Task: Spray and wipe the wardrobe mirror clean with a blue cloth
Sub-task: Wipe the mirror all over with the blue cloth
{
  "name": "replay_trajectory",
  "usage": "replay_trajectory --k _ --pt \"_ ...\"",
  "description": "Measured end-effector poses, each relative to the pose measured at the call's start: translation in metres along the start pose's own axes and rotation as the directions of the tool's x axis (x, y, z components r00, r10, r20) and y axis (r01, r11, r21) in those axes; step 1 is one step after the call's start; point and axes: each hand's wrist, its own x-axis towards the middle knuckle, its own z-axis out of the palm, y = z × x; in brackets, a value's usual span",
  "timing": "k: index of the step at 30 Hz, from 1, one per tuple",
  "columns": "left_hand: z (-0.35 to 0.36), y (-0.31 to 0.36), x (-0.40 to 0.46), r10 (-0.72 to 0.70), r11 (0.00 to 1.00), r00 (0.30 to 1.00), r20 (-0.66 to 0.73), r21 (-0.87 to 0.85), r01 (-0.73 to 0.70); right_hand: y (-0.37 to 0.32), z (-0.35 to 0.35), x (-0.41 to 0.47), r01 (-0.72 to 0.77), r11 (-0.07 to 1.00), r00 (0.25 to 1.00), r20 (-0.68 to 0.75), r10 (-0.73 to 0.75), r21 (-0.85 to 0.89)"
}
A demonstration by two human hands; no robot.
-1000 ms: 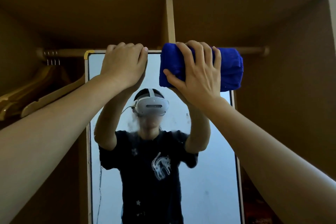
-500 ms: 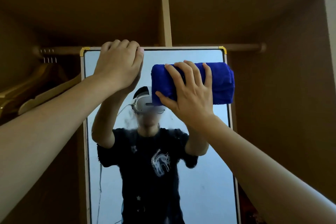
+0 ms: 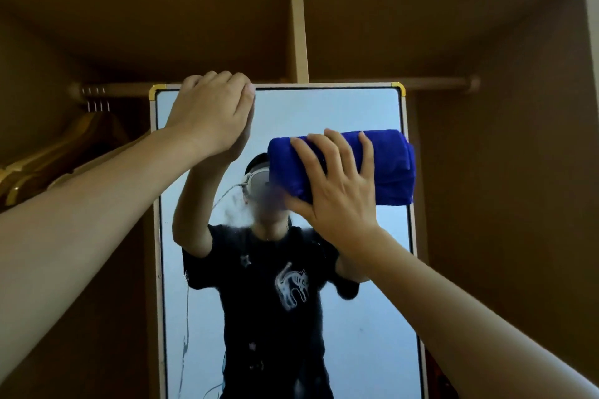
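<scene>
Inside a brown wooden wardrobe (image 3: 486,107) with a pale hanging rail (image 3: 437,84), we face the tall mirror with a pale frame and yellow corner caps (image 3: 356,113), its lower end cut off by the frame edge. Our left hand (image 3: 210,116) curls over the mirror's top edge, fingertips hidden behind it. Our right hand (image 3: 337,191) presses the folded blue cloth (image 3: 389,165) flat against the upper right glass, fingers spread and straight.

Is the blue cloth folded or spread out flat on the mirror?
Folded. The cloth is a thick, rounded bundle under the right hand, pressed against the mirror.
</scene>
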Motion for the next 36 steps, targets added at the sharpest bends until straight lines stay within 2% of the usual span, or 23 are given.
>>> replay_trajectory --k 4,7,10,12,14,16,18,21,23,31,36 --pt "-0.009 -0.005 0.003 -0.034 0.997 0.999 -0.008 0.075 0.034 0.006 -0.004 0.022 0.038 0.999 0.999 0.026 -0.038 0.007" --pt "-0.014 -0.016 0.002 -0.122 0.991 0.992 -0.007 0.048 0.122 0.014 -0.008 0.053 -0.017 1.0 0.999 0.038 0.016 0.02" --pt "-0.014 -0.031 -0.011 -0.109 0.992 0.992 -0.068 0.059 0.113 0.014 -0.006 0.054 -0.048 0.999 0.998 0.034 0.048 0.013" --pt "-0.012 -0.039 -0.023 -0.167 0.986 0.982 -0.093 -0.011 0.166 0.012 -0.004 0.044 -0.041 0.999 0.999 0.016 0.041 0.007" --pt "-0.008 -0.04 -0.038 -0.285 0.946 0.953 -0.104 -0.19 0.262 0.008 -0.002 0.034 -0.041 0.999 0.999 -0.005 0.041 0.004" --pt "-0.003 -0.034 -0.058 -0.385 0.88 0.913 -0.138 -0.353 0.318 0.004 -0.001 0.024 -0.041 0.999 0.999 -0.019 0.042 0.003" --pt "0.002 -0.026 -0.081 -0.506 0.761 0.856 -0.103 -0.521 0.387 -0.002 -0.001 0.013 -0.029 1.0 0.999 -0.037 0.028 -0.003" --pt "0.009 -0.016 -0.112 -0.695 0.43 0.71 0.117 -0.723 0.54 -0.007 0.0 0.004 -0.009 1.0 0.998 -0.059 0.008 -0.021" --pt "0.016 -0.012 -0.128 -0.731 0.28 0.65 0.207 -0.778 0.563 -0.008 0.0 0.004 0.0 1.0 0.998 -0.06 -0.002 -0.028" --pt "0.018 -0.012 -0.138 -0.734 0.15 0.615 0.289 -0.813 0.562 -0.025 0.003 0.04 -0.021 0.999 0.999 -0.036 0.02 -0.033" --pt "0.015 -0.013 -0.138 -0.7 0.058 0.628 0.34 -0.85 0.524 -0.046 0.007 0.063 -0.073 0.997 0.996 -0.05 0.072 -0.029"
